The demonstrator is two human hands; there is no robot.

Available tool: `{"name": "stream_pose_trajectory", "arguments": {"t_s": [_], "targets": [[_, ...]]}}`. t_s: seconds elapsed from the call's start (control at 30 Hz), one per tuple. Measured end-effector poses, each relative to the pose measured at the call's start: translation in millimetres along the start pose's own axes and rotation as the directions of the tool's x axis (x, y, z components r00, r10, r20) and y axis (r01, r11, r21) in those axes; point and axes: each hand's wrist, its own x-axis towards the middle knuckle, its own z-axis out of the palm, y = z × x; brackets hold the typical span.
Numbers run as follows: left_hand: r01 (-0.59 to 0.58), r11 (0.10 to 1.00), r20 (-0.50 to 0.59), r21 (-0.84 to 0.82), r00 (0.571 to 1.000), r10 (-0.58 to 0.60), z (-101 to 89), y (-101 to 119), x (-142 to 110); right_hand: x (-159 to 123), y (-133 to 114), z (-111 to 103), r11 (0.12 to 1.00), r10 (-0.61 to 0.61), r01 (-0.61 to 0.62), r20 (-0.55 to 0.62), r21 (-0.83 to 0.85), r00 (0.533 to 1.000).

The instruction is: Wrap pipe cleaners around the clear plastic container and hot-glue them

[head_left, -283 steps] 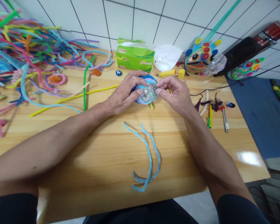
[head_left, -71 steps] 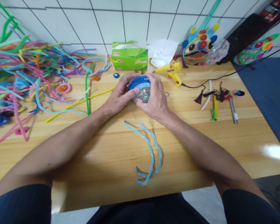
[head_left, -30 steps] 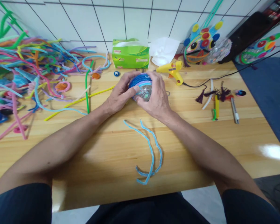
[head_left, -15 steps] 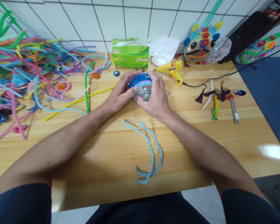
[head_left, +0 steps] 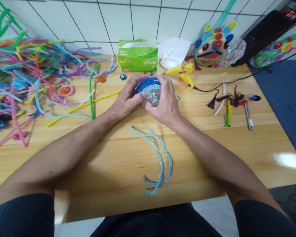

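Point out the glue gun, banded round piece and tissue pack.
Glue gun (head_left: 183, 72), head view: its yellow body.
Banded round piece (head_left: 151, 87), head view: its coloured bands.
Tissue pack (head_left: 138, 59), head view: its green front.

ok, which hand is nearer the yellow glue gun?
Right. The right hand is close by, below and left of the glue gun in view; the left hand is farther left, across the round blue piece.

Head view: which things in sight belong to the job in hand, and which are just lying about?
Belonging, as far as I can judge:
- striped piece, held by left hand and right hand
- glue gun, near the right hand; probably
- two blue stems, in front; probably

Seemingly just lying about:
- tissue pack
- blue disc
- tassels
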Motion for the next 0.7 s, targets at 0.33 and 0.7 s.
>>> {"name": "stream_pose_trajectory", "arguments": {"t_s": [0.33, 0.7], "targets": [[-0.015, 1.0, -0.01, 0.0, 1.0, 0.015, 0.2, -3.8, 0.6, 0.5, -4.9, -1.7, 1.0, 0.019, -0.019, 0.005, -0.009, 1.0], [-0.016, 1.0, -0.009, 0.012, 1.0, 0.016, 1.2, -6.1, 0.1, 1.0, -6.3, -4.2, 0.992, -0.091, 0.087, -0.046, -0.094, 0.995]]}}
